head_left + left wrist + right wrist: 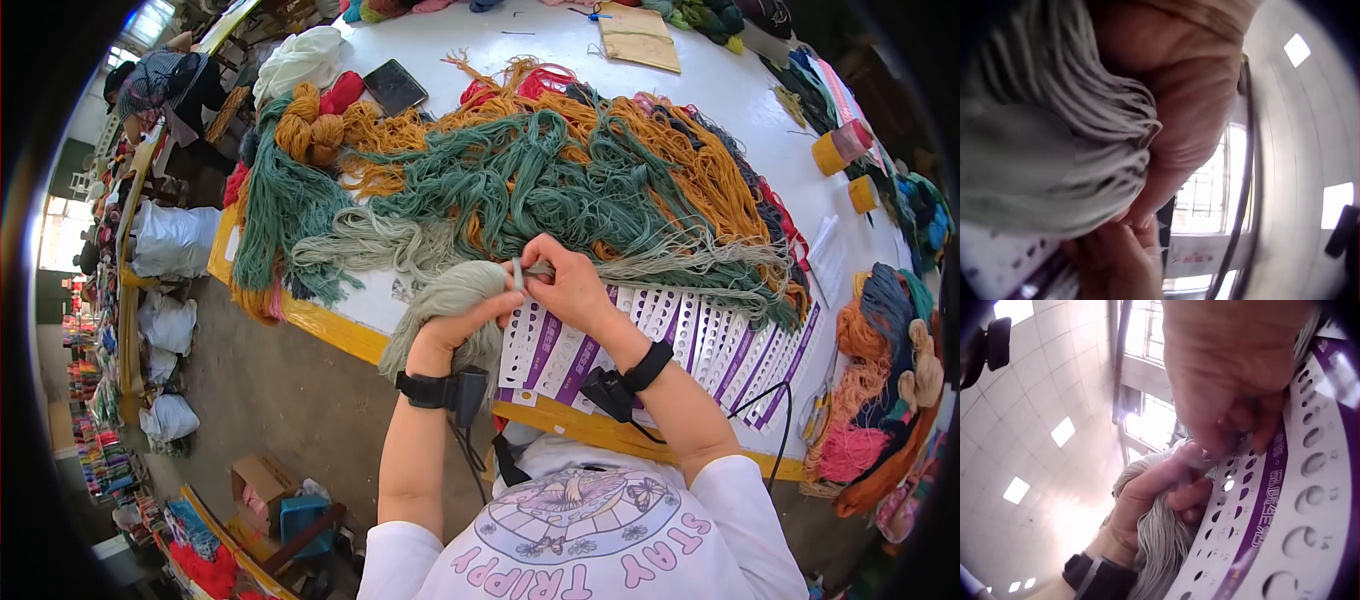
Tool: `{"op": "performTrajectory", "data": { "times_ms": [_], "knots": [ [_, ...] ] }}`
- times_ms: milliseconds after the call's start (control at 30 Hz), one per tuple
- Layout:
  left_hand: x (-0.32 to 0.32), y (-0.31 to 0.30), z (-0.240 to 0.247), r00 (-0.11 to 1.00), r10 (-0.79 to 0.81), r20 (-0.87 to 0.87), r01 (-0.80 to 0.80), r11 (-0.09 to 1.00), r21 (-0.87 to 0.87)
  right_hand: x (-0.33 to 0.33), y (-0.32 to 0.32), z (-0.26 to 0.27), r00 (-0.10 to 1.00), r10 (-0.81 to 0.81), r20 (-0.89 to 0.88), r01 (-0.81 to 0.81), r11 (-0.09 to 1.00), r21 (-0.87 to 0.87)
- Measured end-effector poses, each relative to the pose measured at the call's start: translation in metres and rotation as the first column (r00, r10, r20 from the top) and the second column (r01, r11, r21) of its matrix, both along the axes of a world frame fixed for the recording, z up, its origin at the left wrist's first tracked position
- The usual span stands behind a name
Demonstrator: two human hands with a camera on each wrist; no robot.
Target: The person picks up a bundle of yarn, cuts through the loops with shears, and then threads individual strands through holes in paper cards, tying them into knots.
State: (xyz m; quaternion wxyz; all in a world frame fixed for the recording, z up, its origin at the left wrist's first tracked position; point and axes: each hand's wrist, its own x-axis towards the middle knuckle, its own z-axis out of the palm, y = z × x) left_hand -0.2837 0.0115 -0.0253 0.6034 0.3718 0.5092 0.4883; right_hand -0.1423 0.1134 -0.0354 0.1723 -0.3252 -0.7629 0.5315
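A thick skein of pale grey-green yarn [440, 305] hangs over the table's near edge, gripped by my left hand [472, 317]. In the left wrist view its looped strands [1104, 100] bulge beside the left palm [1179, 94]. My right hand [570, 284] meets the left at the skein's right end, thumb and fingers pinching strands there. The right wrist view shows the fingertips of both hands together, with the skein [1163, 540] falling below the left hand [1147, 490]. White and purple cards with punched holes [680, 335] lie under and right of my hands.
A tangled heap of green yarn [520, 165] and mustard yarn [700, 165] covers the table's middle. A phone [395, 87] and a cardboard piece [640, 38] lie behind it. Yellow cones [828, 156] and coloured skeins [865, 340] sit rightward. Another person [165, 85] bends at far left.
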Motion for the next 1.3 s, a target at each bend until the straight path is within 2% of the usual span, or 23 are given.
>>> {"op": "performTrajectory", "data": {
  "times_ms": [33, 100, 167, 200, 267, 333, 367, 400, 467, 533, 567, 633, 667, 733, 767, 800, 833, 900, 967, 1000, 1167, 1267, 1300],
  "knots": [
    [-0.002, 0.001, -0.002, 0.982, -0.030, -0.188, 0.037, 0.999, 0.035, -0.001, -0.002, 0.001, 0.998, 0.030, -0.048, -0.029, 1.000, 0.008],
    [-0.006, 0.002, -0.007, 0.840, -0.063, -0.539, 0.127, 0.989, 0.082, -0.002, 0.002, -0.017, 0.994, 0.084, -0.072, -0.074, 0.988, 0.133],
    [-0.010, 0.010, -0.010, 0.718, -0.003, -0.696, 0.212, 0.953, 0.215, -0.004, 0.009, -0.030, 0.989, 0.109, -0.095, -0.088, 0.975, 0.202],
    [-0.010, 0.012, -0.011, 0.649, 0.039, -0.759, 0.263, 0.926, 0.272, -0.005, 0.011, -0.024, 0.991, 0.103, -0.081, -0.100, 0.994, 0.043],
    [-0.016, 0.009, -0.009, 0.902, 0.087, -0.423, -0.053, 0.994, 0.092, -0.005, 0.018, -0.010, 0.994, 0.091, -0.055, -0.103, 0.957, -0.272],
    [-0.032, 0.005, 0.009, 0.963, 0.263, -0.060, -0.270, 0.936, -0.225, -0.007, 0.019, 0.000, 0.999, 0.045, -0.024, -0.051, 0.944, -0.327],
    [-0.046, 0.002, 0.017, 0.919, 0.392, 0.037, -0.371, 0.893, -0.255, -0.007, 0.019, 0.002, 1.000, 0.024, -0.006, -0.025, 0.934, -0.357],
    [-0.079, -0.004, 0.008, 0.900, 0.406, 0.161, -0.370, 0.905, -0.211, -0.007, 0.019, 0.002, 1.000, 0.016, -0.001, -0.015, 0.936, -0.352],
    [-0.116, -0.012, 0.034, 0.713, 0.575, 0.402, -0.552, 0.813, -0.184, -0.008, 0.019, 0.001, 1.000, 0.002, 0.006, 0.001, 0.939, -0.345],
    [-0.151, -0.024, 0.041, 0.584, 0.626, 0.516, -0.669, 0.732, -0.130, -0.009, 0.019, -0.002, 0.999, 0.017, 0.028, -0.009, 0.963, -0.269],
    [-0.155, -0.022, 0.039, 0.530, 0.744, 0.407, -0.791, 0.607, -0.081, -0.009, 0.019, -0.003, 0.999, 0.025, 0.040, -0.015, 0.973, -0.228],
    [-0.150, -0.012, 0.043, 0.328, 0.923, 0.200, -0.945, 0.320, 0.075, -0.010, 0.016, -0.002, 1.000, -0.012, 0.019, 0.017, 0.960, -0.281],
    [-0.143, -0.012, 0.044, 0.337, 0.931, 0.138, -0.933, 0.310, 0.181, -0.011, 0.015, -0.001, 0.999, -0.032, 0.009, 0.033, 0.952, -0.304],
    [-0.115, -0.008, 0.040, 0.426, 0.818, -0.386, -0.793, 0.543, 0.275, -0.012, 0.015, 0.000, 0.999, -0.042, 0.035, 0.050, 0.964, -0.262],
    [-0.102, -0.007, 0.029, 0.406, 0.667, -0.625, -0.616, 0.704, 0.352, -0.012, 0.014, 0.000, 0.998, -0.045, 0.047, 0.055, 0.968, -0.243],
    [-0.088, -0.006, 0.018, 0.279, 0.536, -0.797, -0.415, 0.815, 0.404, -0.013, 0.012, -0.002, 0.996, -0.039, 0.081, 0.052, 0.986, -0.160],
    [-0.074, -0.004, 0.000, 0.081, 0.421, -0.904, -0.066, 0.907, 0.416, -0.013, 0.011, -0.006, 0.993, -0.038, 0.115, 0.046, 0.996, -0.076],
    [-0.028, -0.003, -0.005, 0.136, 0.312, -0.940, 0.001, 0.949, 0.315, -0.012, 0.010, -0.015, 0.995, -0.040, 0.088, 0.033, 0.996, 0.078],
    [-0.015, 0.000, -0.017, 0.425, 0.439, -0.792, -0.117, 0.894, 0.432, -0.010, 0.007, -0.023, 0.999, -0.024, -0.030, 0.030, 0.977, 0.213],
    [-0.014, 0.000, -0.022, 0.545, 0.494, -0.678, -0.189, 0.860, 0.474, -0.011, 0.005, -0.023, 1.000, -0.030, -0.008, 0.031, 0.964, 0.263],
    [-0.020, 0.001, -0.024, 0.443, 0.425, -0.789, 0.041, 0.870, 0.491, -0.014, -0.004, -0.023, 0.994, -0.100, 0.045, 0.070, 0.896, 0.439],
    [-0.026, 0.002, -0.021, 0.393, 0.399, -0.828, 0.079, 0.883, 0.463, -0.013, -0.010, -0.032, 0.968, -0.172, -0.183, 0.224, 0.920, 0.321],
    [-0.027, 0.002, -0.021, 0.384, 0.391, -0.836, 0.071, 0.891, 0.449, -0.013, -0.010, -0.031, 0.968, -0.167, -0.188, 0.215, 0.936, 0.278]
  ]
}}
